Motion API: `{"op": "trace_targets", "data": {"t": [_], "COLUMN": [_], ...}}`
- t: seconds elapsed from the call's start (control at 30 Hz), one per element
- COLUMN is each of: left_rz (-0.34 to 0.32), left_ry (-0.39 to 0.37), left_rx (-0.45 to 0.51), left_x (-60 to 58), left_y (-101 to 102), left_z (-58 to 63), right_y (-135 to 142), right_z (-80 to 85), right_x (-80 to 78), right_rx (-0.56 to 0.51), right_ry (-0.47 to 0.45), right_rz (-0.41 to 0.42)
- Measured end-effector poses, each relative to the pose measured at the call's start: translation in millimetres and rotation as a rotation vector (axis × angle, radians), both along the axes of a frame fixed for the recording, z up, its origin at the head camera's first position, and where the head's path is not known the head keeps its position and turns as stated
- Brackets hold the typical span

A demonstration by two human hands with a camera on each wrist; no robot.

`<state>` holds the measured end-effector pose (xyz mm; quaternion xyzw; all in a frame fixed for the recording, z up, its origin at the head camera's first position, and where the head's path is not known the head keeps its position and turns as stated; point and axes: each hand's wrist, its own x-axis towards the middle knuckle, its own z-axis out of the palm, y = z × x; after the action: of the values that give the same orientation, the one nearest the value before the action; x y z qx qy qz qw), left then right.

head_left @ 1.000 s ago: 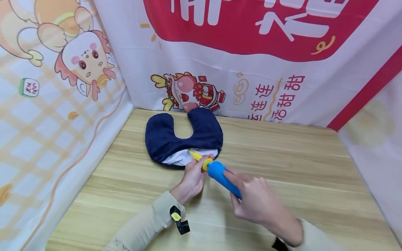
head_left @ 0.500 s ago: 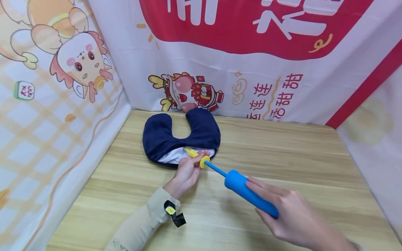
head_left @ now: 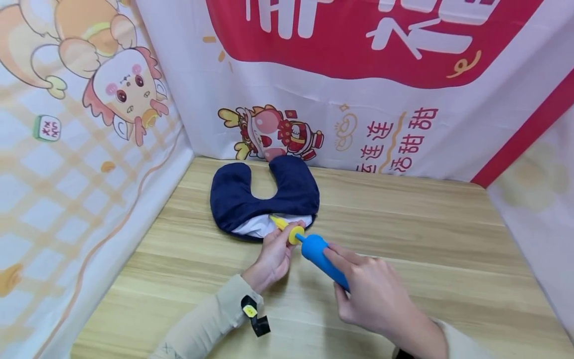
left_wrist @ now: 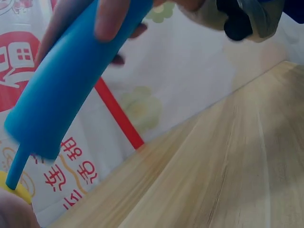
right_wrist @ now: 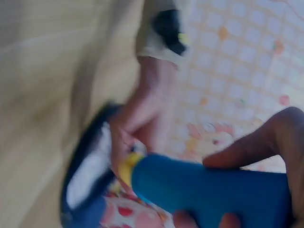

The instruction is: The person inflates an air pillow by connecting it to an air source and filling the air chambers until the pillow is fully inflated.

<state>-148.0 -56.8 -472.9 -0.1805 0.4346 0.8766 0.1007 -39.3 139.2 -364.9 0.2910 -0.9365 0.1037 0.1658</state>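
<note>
A navy U-shaped neck pillow (head_left: 287, 194) lies on the table, its front seam gaping over a white lining (head_left: 255, 227). A hand pump has a blue barrel (head_left: 320, 257) and a yellow nozzle (head_left: 279, 222) that points into the gap. My left hand (head_left: 273, 259) pinches the pump at its yellow end, right at the opening's edge. With fingers wrapped round the blue barrel, my right hand (head_left: 374, 289) holds it close up to the yellow disc (head_left: 296, 235). A short length of blue rod (left_wrist: 18, 166) shows between barrel and disc in the left wrist view.
Wood-grain table (head_left: 426, 224) surrounds the pillow. Printed cloth walls stand behind it (head_left: 403, 89) and on the left (head_left: 89, 189), with another cloth (head_left: 538, 199) along the right. Black straps (head_left: 255, 315) sit on the wrists.
Half a second ago the blue barrel was drawn back, with a long stretch of rod bare. The right hand has since pushed it forward, close to the disc. The left hand keeps its pinch.
</note>
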Motion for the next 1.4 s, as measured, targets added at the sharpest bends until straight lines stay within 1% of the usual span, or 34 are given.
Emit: {"op": "trace_targets", "data": {"t": [0.07, 0.1, 0.17, 0.23, 0.3, 0.37, 0.43, 0.5, 0.6, 0.67, 0.77, 0.83, 0.9, 0.97, 1.07, 1.17, 1.27, 1.33, 1.4], "left_rz": [-0.013, -0.024, -0.043, -0.053, -0.061, -0.058, -0.051, -0.044, -0.041, -0.053, -0.088, -0.108, -0.108, -0.091, -0.079, -0.106, -0.132, -0.128, -0.115], "left_ry": [0.014, 0.022, 0.039, 0.045, 0.042, 0.038, 0.051, 0.065, 0.075, 0.077, 0.065, 0.057, 0.046, 0.052, 0.059, 0.057, 0.059, 0.074, 0.082], "left_rx": [-0.01, -0.016, -0.01, 0.002, 0.018, 0.033, 0.039, 0.046, 0.051, 0.043, 0.033, 0.037, 0.051, 0.068, 0.066, 0.052, 0.03, 0.022, 0.018], "left_x": [1.5, 1.5, 0.4, -2.1, -5.1, -7.7, -11.1, -14.0, -17.7, -18.5, -16.6, -13.8, -10.9, -7.8, -3.5, 1.4, 4.6, 4.4, 1.9], "left_y": [4.8, 6.3, 7.3, 5.9, 2.2, -1.4, -4.2, -6.7, -9.3, -9.7, -8.1, -5.9, -2.8, -0.6, 4.0, 9.2, 13.0, 13.0, 11.0], "left_z": [-2.1, -3.1, -5.2, -6.4, -6.0, -3.5, 0.1, 3.7, 7.4, 8.5, 8.8, 7.9, 7.4, 7.5, 7.8, 7.6, 7.9, 8.9, 10.4], "right_y": [-6.9, -8.6, -7.0, 0.6, 12.4, 26.3, 39.3, 51.3, 65.7, 72.3, 74.2, 70.0, 61.9, 50.5, 33.2, 19.6, 11.5, 10.7, 14.8], "right_z": [-12.4, -17.4, -25.1, -26.5, -21.4, -12.2, -0.1, 11.2, 24.1, 30.2, 34.5, 34.4, 30.1, 22.8, 7.0, -9.7, -23.4, -29.1, -30.3], "right_x": [-8.1, -12.1, -18.9, -22.4, -20.6, -13.1, -3.1, 7.2, 19.4, 25.0, 29.0, 27.4, 22.7, 16.1, 4.8, -5.2, -13.4, -16.5, -16.1], "right_rx": [0.01, 0.011, 0.017, 0.021, 0.015, 0.019, 0.025, 0.044, 0.059, 0.066, 0.066, 0.063, 0.039, 0.016, -0.034, -0.055, -0.043, -0.036, -0.044], "right_ry": [0.039, 0.048, 0.053, 0.018, -0.062, -0.116, -0.154, -0.148, -0.097, -0.067, -0.065, -0.057, -0.042, -0.021, 0.016, 0.052, 0.094, 0.093, 0.056], "right_rz": [0.006, 0.022, 0.065, 0.113, 0.151, 0.171, 0.164, 0.157, 0.165, 0.17, 0.136, 0.111, 0.097, 0.089, 0.081, 0.072, 0.085, 0.103, 0.118]}}
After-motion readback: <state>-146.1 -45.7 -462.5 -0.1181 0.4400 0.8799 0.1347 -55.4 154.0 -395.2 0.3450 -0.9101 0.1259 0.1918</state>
